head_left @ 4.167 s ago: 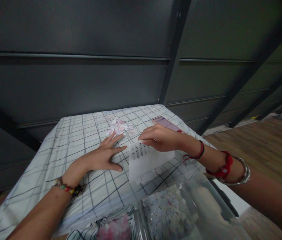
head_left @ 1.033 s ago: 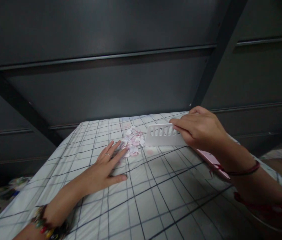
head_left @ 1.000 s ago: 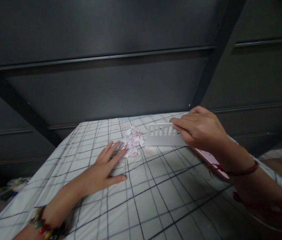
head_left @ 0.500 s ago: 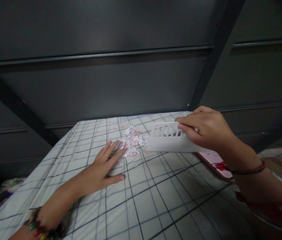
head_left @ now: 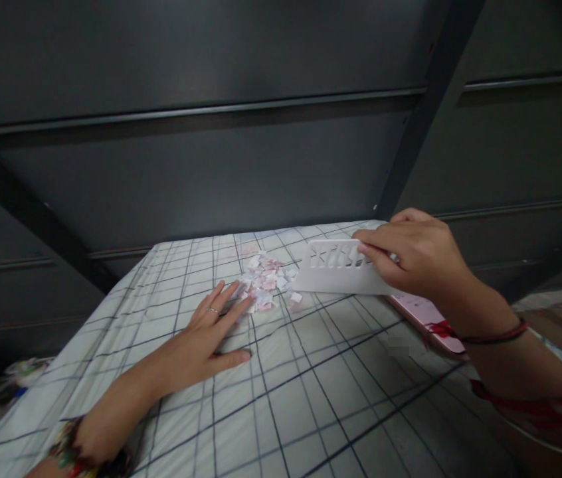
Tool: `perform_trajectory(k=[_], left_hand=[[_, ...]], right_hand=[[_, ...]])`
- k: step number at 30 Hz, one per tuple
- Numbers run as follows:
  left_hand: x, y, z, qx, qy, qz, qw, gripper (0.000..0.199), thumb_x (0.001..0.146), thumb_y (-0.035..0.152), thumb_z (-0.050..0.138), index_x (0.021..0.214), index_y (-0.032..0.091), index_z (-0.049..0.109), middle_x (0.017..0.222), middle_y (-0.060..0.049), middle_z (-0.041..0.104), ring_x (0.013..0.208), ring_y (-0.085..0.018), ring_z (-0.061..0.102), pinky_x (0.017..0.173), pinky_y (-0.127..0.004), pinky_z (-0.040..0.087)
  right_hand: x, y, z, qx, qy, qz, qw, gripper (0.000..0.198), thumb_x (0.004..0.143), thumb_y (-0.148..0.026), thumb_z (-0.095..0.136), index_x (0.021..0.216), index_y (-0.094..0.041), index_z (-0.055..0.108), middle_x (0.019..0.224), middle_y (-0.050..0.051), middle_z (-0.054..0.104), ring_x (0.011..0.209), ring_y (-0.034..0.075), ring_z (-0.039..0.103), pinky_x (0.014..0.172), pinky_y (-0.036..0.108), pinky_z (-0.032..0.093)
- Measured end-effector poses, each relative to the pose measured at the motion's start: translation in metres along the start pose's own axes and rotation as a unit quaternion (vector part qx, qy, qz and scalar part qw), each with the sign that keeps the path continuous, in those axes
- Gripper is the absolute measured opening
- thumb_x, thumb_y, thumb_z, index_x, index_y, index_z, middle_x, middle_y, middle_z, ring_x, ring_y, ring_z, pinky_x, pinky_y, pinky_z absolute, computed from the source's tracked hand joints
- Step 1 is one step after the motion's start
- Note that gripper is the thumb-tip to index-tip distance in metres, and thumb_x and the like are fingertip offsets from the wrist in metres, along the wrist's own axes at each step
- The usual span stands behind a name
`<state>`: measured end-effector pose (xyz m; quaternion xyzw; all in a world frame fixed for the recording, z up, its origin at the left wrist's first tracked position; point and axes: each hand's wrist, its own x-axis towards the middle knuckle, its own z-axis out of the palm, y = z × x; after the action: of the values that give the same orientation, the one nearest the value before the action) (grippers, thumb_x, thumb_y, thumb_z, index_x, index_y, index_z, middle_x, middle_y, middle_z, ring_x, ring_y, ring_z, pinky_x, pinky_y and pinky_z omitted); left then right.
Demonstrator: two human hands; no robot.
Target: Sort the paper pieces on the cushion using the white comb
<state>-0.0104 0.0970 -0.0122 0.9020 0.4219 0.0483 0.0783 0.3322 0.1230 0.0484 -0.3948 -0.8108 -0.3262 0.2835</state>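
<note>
A heap of torn white and pink paper scraps (head_left: 264,282) lies on the checked cloth (head_left: 281,385). Flat on the cloth, with fingers spread, my left hand (head_left: 214,325) touches the heap's near left edge with its fingertips. Between the thumb and fingers of my right hand (head_left: 408,252) is a white plastic scraper (head_left: 333,279) with a row of slots along its top. It stands on edge, tilted, its left end beside the scraps. Part of its right end is hidden behind my right hand. One loose scrap lies just below its left corner.
A pink phone (head_left: 425,318) lies under my right wrist, partly covered by it. Dark grey panels (head_left: 211,172) with raised bars rise behind the cloth's far edge. At the lower left, below the cloth's edge, is a blurred pile of things (head_left: 24,375).
My right hand has shifted slightly right and the scraper's lower edge has moved away from me. A scrap that was behind it now shows. My left hand has hardly moved.
</note>
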Motion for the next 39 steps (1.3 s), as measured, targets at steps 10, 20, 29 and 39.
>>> perform_trajectory(k=[10,20,29,39], left_hand=[[-0.001,0.002,-0.002,-0.005,-0.017,-0.001,1.0,0.068,0.094,0.059,0.038,0.151,0.029,0.014,0.157,-0.005,-0.008,0.14,-0.039,-0.006,0.108,-0.057,0.018],[-0.002,0.002,-0.002,0.004,-0.02,0.004,1.0,0.067,0.096,0.058,0.037,0.151,0.033,0.009,0.157,-0.002,-0.012,0.14,-0.039,-0.008,0.108,-0.058,0.018],[-0.001,-0.001,0.002,0.005,0.002,0.023,1.0,0.064,0.097,0.055,0.035,0.15,0.036,0.006,0.157,-0.001,-0.012,0.14,-0.039,-0.006,0.108,-0.059,0.017],[-0.002,-0.001,0.001,0.001,0.008,0.025,1.0,0.063,0.097,0.055,0.037,0.15,0.038,0.006,0.157,0.002,-0.011,0.139,-0.041,-0.003,0.107,-0.06,0.02]], right_hand=[[0.002,-0.002,-0.003,0.016,-0.005,-0.004,1.0,0.033,0.087,-0.024,0.039,0.066,-0.022,0.063,0.06,-0.002,0.066,0.054,0.013,0.053,0.065,0.029,0.038],[0.003,-0.002,-0.003,-0.047,-0.019,0.015,0.999,0.031,0.084,-0.021,0.04,0.062,-0.021,0.061,0.057,-0.001,0.064,0.052,0.013,0.049,0.063,0.03,0.035],[0.005,-0.007,-0.001,-0.04,-0.008,-0.011,0.999,0.029,0.086,-0.021,0.041,0.066,-0.02,0.062,0.058,-0.002,0.064,0.052,0.012,0.048,0.063,0.028,0.033],[0.005,-0.01,0.0,-0.052,0.048,-0.038,0.997,0.026,0.084,-0.016,0.044,0.067,-0.019,0.064,0.055,-0.003,0.06,0.051,0.012,0.045,0.062,0.028,0.033]])
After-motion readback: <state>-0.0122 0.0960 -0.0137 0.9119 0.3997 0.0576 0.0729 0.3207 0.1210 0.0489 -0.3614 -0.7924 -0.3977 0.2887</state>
